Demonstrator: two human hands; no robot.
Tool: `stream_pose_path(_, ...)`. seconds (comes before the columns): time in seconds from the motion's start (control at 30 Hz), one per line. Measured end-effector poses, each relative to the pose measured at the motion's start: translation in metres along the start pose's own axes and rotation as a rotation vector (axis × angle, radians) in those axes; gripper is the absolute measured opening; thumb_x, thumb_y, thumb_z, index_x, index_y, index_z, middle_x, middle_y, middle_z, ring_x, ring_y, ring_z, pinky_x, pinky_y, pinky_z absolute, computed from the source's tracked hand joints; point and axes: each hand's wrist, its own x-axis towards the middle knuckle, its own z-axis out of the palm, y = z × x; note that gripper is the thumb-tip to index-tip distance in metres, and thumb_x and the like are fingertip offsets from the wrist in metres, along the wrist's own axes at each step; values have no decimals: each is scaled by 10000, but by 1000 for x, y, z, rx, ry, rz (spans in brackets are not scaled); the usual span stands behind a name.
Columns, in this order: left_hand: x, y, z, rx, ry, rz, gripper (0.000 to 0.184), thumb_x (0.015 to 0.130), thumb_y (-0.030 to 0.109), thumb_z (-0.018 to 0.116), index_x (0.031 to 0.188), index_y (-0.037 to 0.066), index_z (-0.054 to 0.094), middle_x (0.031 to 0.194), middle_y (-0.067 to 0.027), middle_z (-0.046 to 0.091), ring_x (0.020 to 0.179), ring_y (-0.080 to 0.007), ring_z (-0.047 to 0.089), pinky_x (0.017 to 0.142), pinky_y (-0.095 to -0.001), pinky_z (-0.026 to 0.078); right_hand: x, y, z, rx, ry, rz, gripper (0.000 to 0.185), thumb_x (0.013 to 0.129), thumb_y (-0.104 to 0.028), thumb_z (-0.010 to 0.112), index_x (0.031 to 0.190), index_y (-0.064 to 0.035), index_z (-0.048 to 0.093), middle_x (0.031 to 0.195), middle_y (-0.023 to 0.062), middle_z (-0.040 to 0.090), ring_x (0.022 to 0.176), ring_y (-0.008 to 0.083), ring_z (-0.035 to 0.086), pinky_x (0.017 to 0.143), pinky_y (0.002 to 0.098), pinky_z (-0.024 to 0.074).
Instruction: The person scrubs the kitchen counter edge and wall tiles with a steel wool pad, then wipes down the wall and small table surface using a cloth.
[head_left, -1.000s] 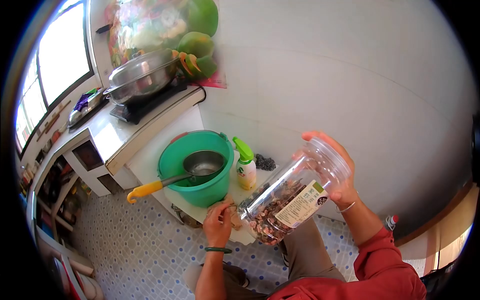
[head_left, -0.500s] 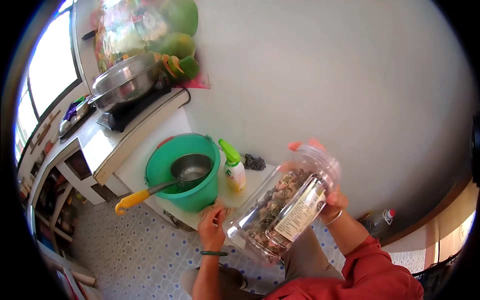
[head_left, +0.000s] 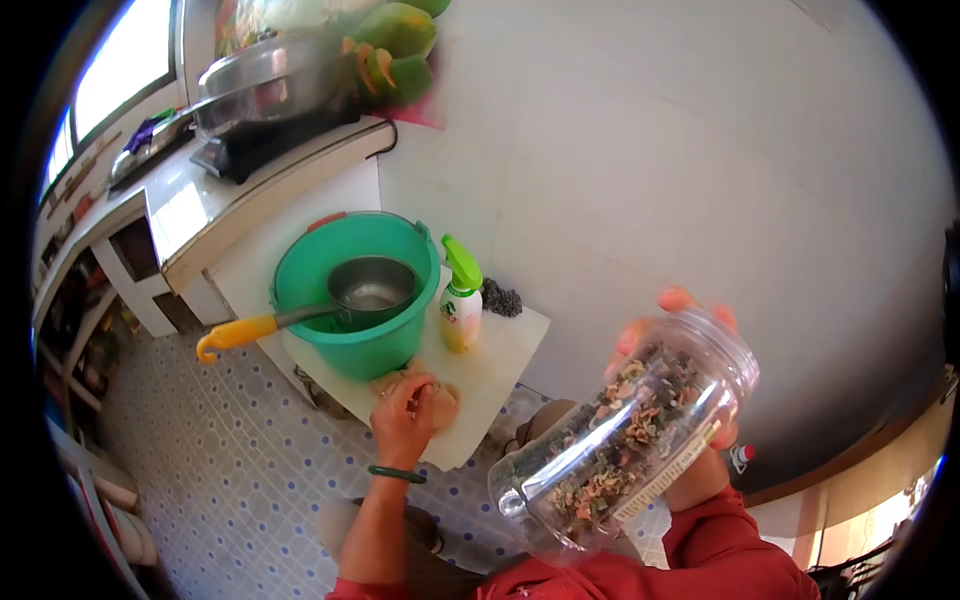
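Observation:
My right hand point(head_left: 630, 338) grips a large clear plastic jar point(head_left: 620, 440) near its lid end. The jar is tilted, lid up to the right, with small dried pink, brown and dark green pieces inside and a pale label on its lower side. My left hand point(head_left: 403, 418), with a dark green bangle at the wrist, is closed, its fingers curled in over the edge of a low white table point(head_left: 500, 375). Beside and under those fingers lies a tan object point(head_left: 443, 408) that I cannot make out. What the fingers hold, if anything, is hidden.
A green bucket point(head_left: 300, 270) stands on the low table, holding a metal ladle point(head_left: 372, 285) with a yellow handle. Next to it are a green-topped spray bottle point(head_left: 461, 310) and a dark scouring pad point(head_left: 500, 298). A steel pot point(head_left: 270, 85) sits on the counter at upper left.
The jar in my right hand has shifted right and turned, so its label now faces lower right. My left hand stays by the table edge, still curled. The camera view has tilted downward.

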Motion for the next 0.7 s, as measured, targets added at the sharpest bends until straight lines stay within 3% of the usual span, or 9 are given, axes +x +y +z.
stream_pose_path(0.07, 0, 0, -1, 6, 8, -9, 130, 827, 32, 642, 943, 75, 679, 794, -64, 661, 645, -183, 608, 561, -268, 489, -4, -3, 3, -42, 6, -8, 1220, 415, -489, 934, 1290, 127, 348, 1036, 330, 585, 886, 367, 668, 814, 449, 563)
stream_pose_path(0.17, 1, 1, -5, 10, -1, -37, 131, 826, 32, 638, 944, 75, 675, 790, -62, 658, 654, -186, 608, 564, -270, 488, -2, -2, -5, 44, -351, -114, 913, 684, -240, 837, 1452, -212, 343, 1451, 233, 253, 1086, 506, 501, 730, 510, 609)
stream_pose_path(0.3, 1, 2, -7, 29, -12, -16, 142, 824, 34, 633, 951, 80, 675, 792, -59, 657, 665, -194, 611, 574, -277, 487, -6, 2, 15, 151, -441, -133, 893, 730, -214, 815, 1458, -169, 298, 1400, 255, 315, 1089, 502, 511, 756, 488, 603)
stream_pose_path(0.33, 1, 2, -7, 21, -11, -23, 146, 823, 34, 630, 953, 82, 675, 793, -59, 658, 668, -198, 613, 576, -279, 487, -13, 0, 24, 137, -256, -88, 838, 730, -300, 809, 1391, -104, 331, 1235, 259, 433, 1024, 437, 570, 754, 475, 597)
stream_pose_path(0.43, 0, 1, -7, 12, -16, -52, 156, 823, 30, 624, 959, 84, 679, 794, -58, 659, 677, -199, 620, 576, -281, 487, -14, -6, 22, 95, -127, 31, 798, 722, -362, 813, 1331, -84, 378, 1117, 260, 521, 937, 392, 624, 753, 472, 593)
stream_pose_path(0.5, 1, 1, -9, 18, -17, -47, 157, 823, 31, 624, 959, 85, 681, 794, -58, 659, 679, -198, 623, 576, -282, 488, -11, -6, 26, 250, -118, 120, 521, 986, -514, 342, 1279, -83, 367, 1063, 311, 537, 971, 476, 603, 691, 466, 605)
stream_pose_path(0.63, 1, 3, -11, 13, -17, -65, 157, 824, 38, 626, 961, 87, 685, 794, -58, 659, 679, -197, 627, 578, -285, 490, -15, -3, 40, -13, 73, 88, 497, 982, -534, 332, 1201, -98, 423, 947, 299, 579, 840, 444, 645, 597, 457, 600)
stream_pose_path(0.67, 1, 3, -12, 13, -15, -65, 157, 824, 38, 626, 961, 87, 685, 794, -58, 659, 679, -197, 627, 578, -285, 490, -17, -1, 37, -25, 25, 65, 574, 866, -519, 537, 1264, -125, 412, 1028, 273, 563, 899, 391, 633, 676, 463, 585)
stream_pose_path(0.7, 1, 2, -12, 13, -11, -53, 155, 824, 40, 627, 959, 88, 685, 794, -60, 659, 679, -197, 628, 580, -285, 490, -16, -2, 35, -31, 0, 54, 657, 807, -512, 639, 1295, -139, 407, 1069, 259, 555, 929, 364, 627, 716, 467, 577)
